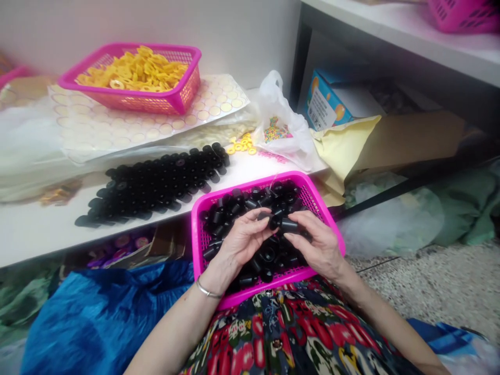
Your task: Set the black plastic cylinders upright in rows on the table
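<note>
Above a pink basket (194,234) of loose black plastic cylinders, both my hands are close together. My right hand (318,242) pinches a black cylindrical piece (289,225) between thumb and fingers, its end turned toward the left. My left hand (246,234), with a metal bangle at the wrist, is closed on a small dark round piece (264,215) at its thumb and fingertips; its exact kind is unclear. The two pieces are very near each other, and I cannot tell whether they touch. Rows of black cylinders (156,182) stand upright on the white table to the left.
A pink basket (183,99) of yellow parts sits on a patterned sheet (211,107) at the back. Several yellow rings (244,143) lie near a white plastic bag (289,125) of colourful bits. Boxes stand under a shelf (390,36) at right. Blue plastic (105,317) lies lower left.
</note>
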A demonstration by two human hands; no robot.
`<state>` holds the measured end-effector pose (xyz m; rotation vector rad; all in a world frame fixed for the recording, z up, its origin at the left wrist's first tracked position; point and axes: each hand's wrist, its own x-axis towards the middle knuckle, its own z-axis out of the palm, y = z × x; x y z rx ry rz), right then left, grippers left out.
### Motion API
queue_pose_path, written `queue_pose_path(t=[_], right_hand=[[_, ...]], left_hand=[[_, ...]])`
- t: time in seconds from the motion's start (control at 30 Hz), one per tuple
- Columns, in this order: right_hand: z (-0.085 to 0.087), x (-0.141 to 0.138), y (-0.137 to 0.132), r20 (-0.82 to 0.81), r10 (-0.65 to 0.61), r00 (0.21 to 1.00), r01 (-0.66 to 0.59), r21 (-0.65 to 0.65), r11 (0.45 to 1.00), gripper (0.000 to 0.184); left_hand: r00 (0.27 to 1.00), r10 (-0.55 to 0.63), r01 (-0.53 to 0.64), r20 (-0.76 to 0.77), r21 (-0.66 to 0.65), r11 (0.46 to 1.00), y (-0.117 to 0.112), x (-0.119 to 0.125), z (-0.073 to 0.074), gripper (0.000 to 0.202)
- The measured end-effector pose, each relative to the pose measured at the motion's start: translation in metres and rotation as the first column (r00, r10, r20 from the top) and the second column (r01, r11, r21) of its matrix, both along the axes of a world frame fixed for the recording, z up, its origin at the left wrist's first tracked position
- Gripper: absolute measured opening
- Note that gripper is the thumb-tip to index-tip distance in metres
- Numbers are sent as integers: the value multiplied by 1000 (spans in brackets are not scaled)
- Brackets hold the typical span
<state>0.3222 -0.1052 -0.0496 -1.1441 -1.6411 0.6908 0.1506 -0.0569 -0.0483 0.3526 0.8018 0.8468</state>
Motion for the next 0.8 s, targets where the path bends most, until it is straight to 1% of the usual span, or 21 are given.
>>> queue_pose_path(t=[0.13,0.33,0.47,0.6,0.67,0.73,0.77,0.8], right_hand=[[0,-1,0,35,-5,999,5,4,1000,26],[5,-4,0,97,-17,995,17,0,1000,24],[2,-10,0,177,43,983,-67,133,989,34],[-6,-20,1,325,-48,944,-31,233,972,44],[-9,-25,5,382,-67,922,-46,279,959,50],[-8,-28,11,380,-30,924,-90,295,951,50],[-7,-30,14,360,8,933,-116,280,953,49],[-6,-31,17,334,43,942,-133,252,959,46]], left_hand=[[1000,2,-2,-6,12,1000,0,0,-3,30],[999,5,-3,-35,48,999,-2,-2,-5,30],[997,-28,33,-73,59,998,-6,-1,-2,33],[996,-22,28,-81,82,996,-11,4,0,34],[995,-53,62,-87,99,993,-13,2,-1,34],[985,-102,123,-139,149,981,-14,-6,-1,34],[974,-93,134,-205,201,970,-15,-12,0,34],[953,-54,139,-297,275,951,-16,-19,3,35]])
